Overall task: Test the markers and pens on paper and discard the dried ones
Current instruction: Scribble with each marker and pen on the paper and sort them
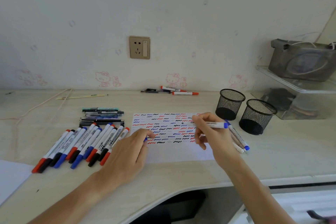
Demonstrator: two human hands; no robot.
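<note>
Head view: right hand (212, 132) grips uncapped blue marker (209, 124) over paper (174, 152); left hand (131, 151) pinches blue cap (146, 139). Testing step; next likely scribble, judge ink.

I see matt white paper (181, 152) lying on a pale wood-grain desk (181, 103). The markers (81, 143) have smooth, glossy plastic barrels. Two pen cups (230, 104) are black wire mesh, and the shelf (298, 85) looks like clear plastic.
</note>
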